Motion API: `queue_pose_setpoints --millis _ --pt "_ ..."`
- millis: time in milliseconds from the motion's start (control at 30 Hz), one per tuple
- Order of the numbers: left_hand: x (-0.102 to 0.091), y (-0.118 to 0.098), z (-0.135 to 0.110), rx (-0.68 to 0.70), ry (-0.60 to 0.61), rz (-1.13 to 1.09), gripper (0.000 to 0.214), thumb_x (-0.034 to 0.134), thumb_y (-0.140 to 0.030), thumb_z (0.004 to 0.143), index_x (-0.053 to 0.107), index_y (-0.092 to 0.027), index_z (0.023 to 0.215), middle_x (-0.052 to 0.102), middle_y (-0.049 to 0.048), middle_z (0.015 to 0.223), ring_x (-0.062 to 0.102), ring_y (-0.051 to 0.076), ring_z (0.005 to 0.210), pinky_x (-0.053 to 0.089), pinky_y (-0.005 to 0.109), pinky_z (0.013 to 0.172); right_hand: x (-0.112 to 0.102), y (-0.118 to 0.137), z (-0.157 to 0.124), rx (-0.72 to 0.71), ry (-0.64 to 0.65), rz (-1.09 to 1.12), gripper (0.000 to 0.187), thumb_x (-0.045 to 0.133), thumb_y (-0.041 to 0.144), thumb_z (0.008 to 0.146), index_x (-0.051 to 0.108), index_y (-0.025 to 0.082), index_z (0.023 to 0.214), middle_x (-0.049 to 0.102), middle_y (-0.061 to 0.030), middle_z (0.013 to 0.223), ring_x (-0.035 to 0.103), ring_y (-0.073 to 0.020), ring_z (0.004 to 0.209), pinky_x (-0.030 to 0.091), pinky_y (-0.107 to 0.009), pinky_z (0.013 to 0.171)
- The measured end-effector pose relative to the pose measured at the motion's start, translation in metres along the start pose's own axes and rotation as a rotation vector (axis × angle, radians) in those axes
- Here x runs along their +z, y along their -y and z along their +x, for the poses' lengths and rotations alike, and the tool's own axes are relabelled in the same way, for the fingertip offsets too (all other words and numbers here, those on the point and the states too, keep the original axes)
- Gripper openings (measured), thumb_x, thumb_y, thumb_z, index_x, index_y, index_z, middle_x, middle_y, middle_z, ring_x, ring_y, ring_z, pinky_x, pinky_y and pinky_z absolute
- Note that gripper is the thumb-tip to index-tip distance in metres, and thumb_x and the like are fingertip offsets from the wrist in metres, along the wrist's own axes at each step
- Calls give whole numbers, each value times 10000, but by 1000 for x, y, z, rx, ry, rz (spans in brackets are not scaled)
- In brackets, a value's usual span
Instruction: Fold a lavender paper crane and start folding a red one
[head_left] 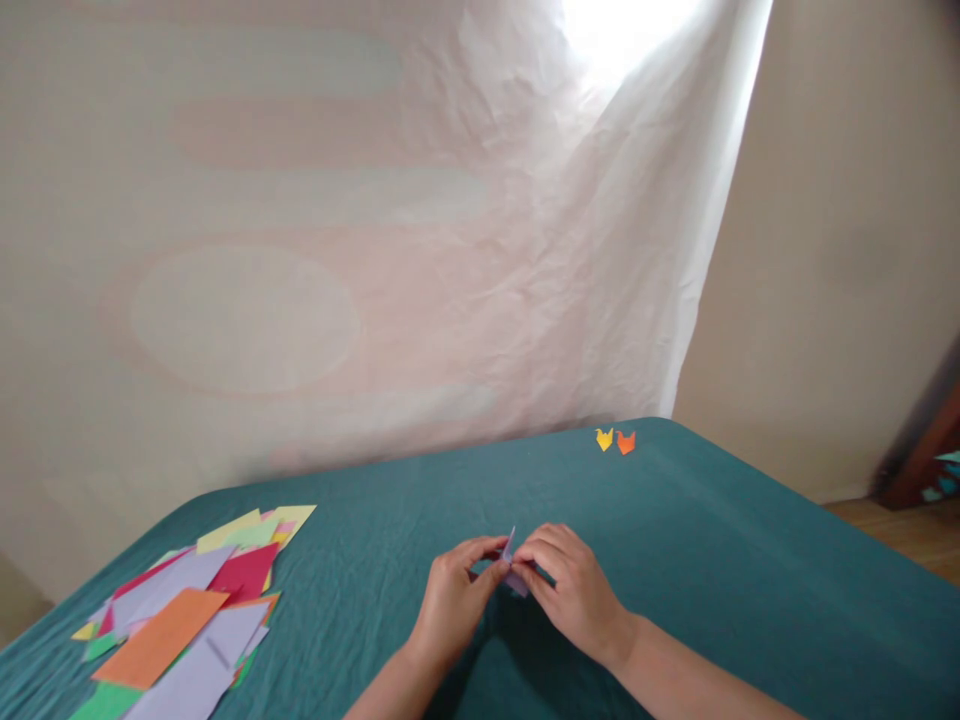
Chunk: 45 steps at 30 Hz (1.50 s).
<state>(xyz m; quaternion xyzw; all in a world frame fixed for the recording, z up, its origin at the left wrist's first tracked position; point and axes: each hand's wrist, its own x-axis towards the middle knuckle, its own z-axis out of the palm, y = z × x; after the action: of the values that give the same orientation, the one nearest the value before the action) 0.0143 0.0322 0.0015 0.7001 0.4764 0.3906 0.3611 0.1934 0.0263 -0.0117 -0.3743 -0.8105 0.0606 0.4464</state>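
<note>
Between my two hands, just above the front middle of the table, is a small folded piece of purple paper (517, 583) with a thin point sticking up. My left hand (463, 590) pinches its left side between thumb and fingers. From the right, my right hand (568, 580) grips it too, with the fingertips closed on the paper. Fingers cover much of the folds, so its full shape is hidden.
A loose pile of coloured paper sheets (161, 635) lies at the left of the green cloth-covered table (360, 600). Near the far right edge sit a yellow folded paper figure (604, 440) and an orange folded paper figure (626, 443). Behind hangs a pale curtain (450, 300).
</note>
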Motion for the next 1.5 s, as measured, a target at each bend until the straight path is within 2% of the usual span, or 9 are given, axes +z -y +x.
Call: queue_pose_setpoints --millis 100,200,333,533,667,1000,1133,1267,1500 --pt "4 3 1 -98 98 -199 370 587 -347 803 662 -155 1109 693 106 1003 639 228 813 517 283 617 0 1 0 -12 5 8 98 520 185 893 587 203 823 607 -36 795 533 -188 795 411 -347 753" --pt "6 2 1 -109 155 -291 370 574 -339 813 665 -132 1107 708 96 914 636 210 773 513 285 643 -1 2 1 -2 -20 19 100 522 185 886 590 206 816 587 -50 858 523 -204 866 417 -363 785" --pt "7 0 -1 -84 138 -240 322 560 -336 822 700 -153 1047 715 71 876 627 191 751 493 270 655 -1 1 0 8 -69 49 89 531 164 870 593 210 826 569 -68 973 511 -217 958 422 -378 831" --pt "8 -1 -1 -101 98 -188 295 583 -341 795 732 -140 952 711 62 779 604 165 670 481 255 634 4 -3 -1 52 -64 60 46 565 180 855 573 210 821 600 -41 821 541 -202 819 436 -352 760" --pt "6 1 1 -115 73 -210 292 594 -348 789 733 -125 916 702 69 757 601 163 660 488 256 630 3 -4 -1 116 -65 68 8 586 220 846 585 212 845 608 -31 810 552 -194 797 438 -333 744" --pt "1 6 5 -119 68 -279 297 610 -374 781 716 -117 885 684 72 754 595 160 647 492 261 610 1 -7 2 210 -40 150 76 572 252 858 640 218 849 647 -17 796 589 -175 783 449 -294 728" --pt "1 5 3 -69 48 -183 285 568 -361 813 706 -133 914 685 64 770 597 170 666 487 259 624 3 -8 1 212 -39 150 93 564 242 864 639 215 814 637 -14 765 583 -169 755 447 -291 713" --pt "0 -1 -1 2 8 -19 262 548 -367 826 722 -170 831 684 44 739 596 179 687 452 239 634 3 -7 1 202 -49 142 103 573 256 858 631 211 786 625 -16 743 578 -168 739 450 -289 699" --pt "1 -11 -5 118 -2 126 240 528 -311 835 725 -197 758 681 41 715 597 178 681 417 233 641 4 -4 0 184 -18 167 86 591 227 847 619 207 769 620 -15 743 569 -170 744 442 -290 700"
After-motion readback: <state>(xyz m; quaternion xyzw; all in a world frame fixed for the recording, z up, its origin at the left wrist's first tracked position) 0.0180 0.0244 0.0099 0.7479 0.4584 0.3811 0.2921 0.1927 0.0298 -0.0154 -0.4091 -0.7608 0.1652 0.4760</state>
